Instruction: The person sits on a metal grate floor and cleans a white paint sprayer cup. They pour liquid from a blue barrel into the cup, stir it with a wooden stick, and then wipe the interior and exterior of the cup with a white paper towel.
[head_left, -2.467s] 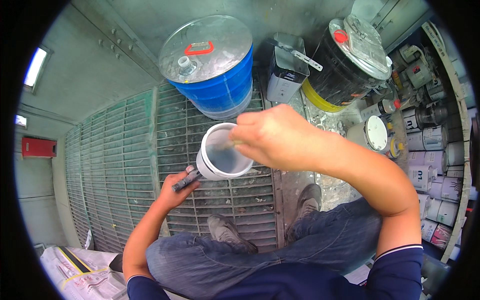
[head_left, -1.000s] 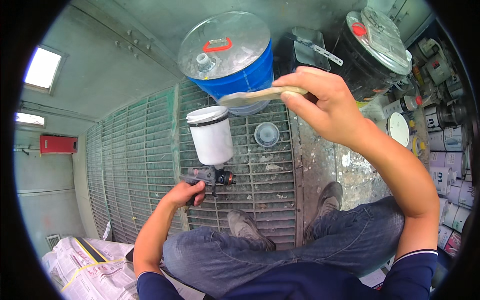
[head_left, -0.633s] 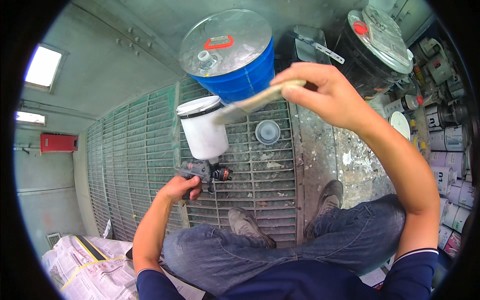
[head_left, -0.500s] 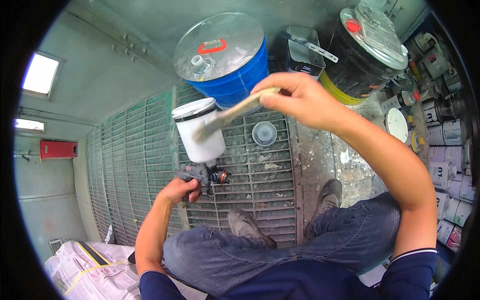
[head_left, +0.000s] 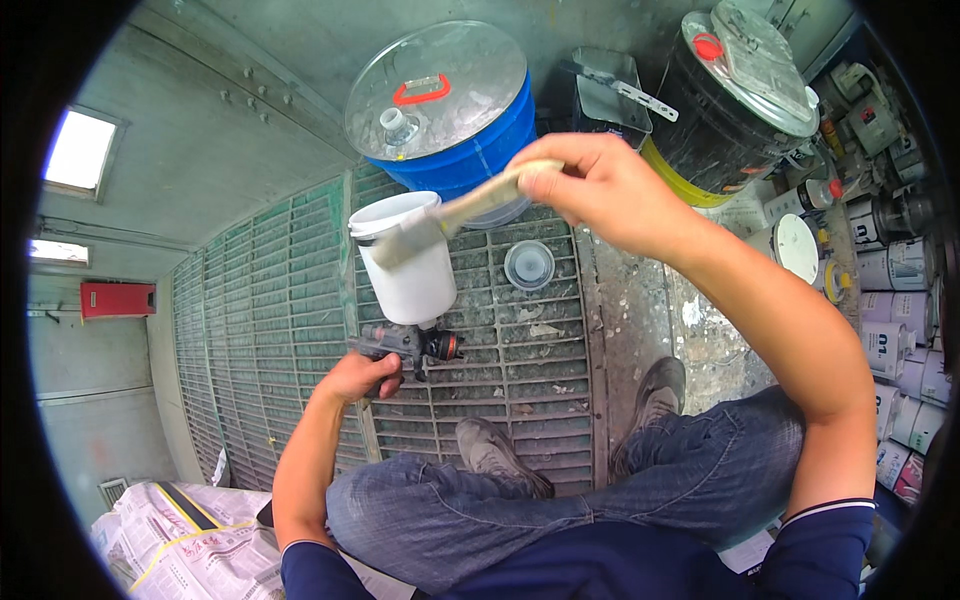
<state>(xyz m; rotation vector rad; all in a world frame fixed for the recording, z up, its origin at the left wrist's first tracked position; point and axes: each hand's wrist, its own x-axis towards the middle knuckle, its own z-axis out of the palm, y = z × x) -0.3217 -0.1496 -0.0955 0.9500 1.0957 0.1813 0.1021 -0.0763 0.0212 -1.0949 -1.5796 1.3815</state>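
My left hand (head_left: 358, 378) grips the handle of a dark spray gun (head_left: 405, 345) held upright over the floor grate. Its white plastic cup (head_left: 408, 265) stands on top with the mouth uncovered. My right hand (head_left: 600, 190) holds a paintbrush (head_left: 450, 215) by its pale wooden handle. The bristles rest against the cup's outer wall just below the rim. A round clear lid (head_left: 529, 265) lies on the grate to the right of the cup.
A blue drum (head_left: 450, 100) with a silver top stands behind the cup, next to a rectangular can (head_left: 608, 92) and a black drum (head_left: 740, 90). Several paint cans (head_left: 885, 290) line the right side. Newspaper (head_left: 180, 540) lies at lower left. My shoes (head_left: 490, 455) rest on the green grate (head_left: 270, 320).
The brush came out of the cup, lifted high, then swung down to the cup's outer wall. The left hand turned the gun upright and shifted it slightly left.
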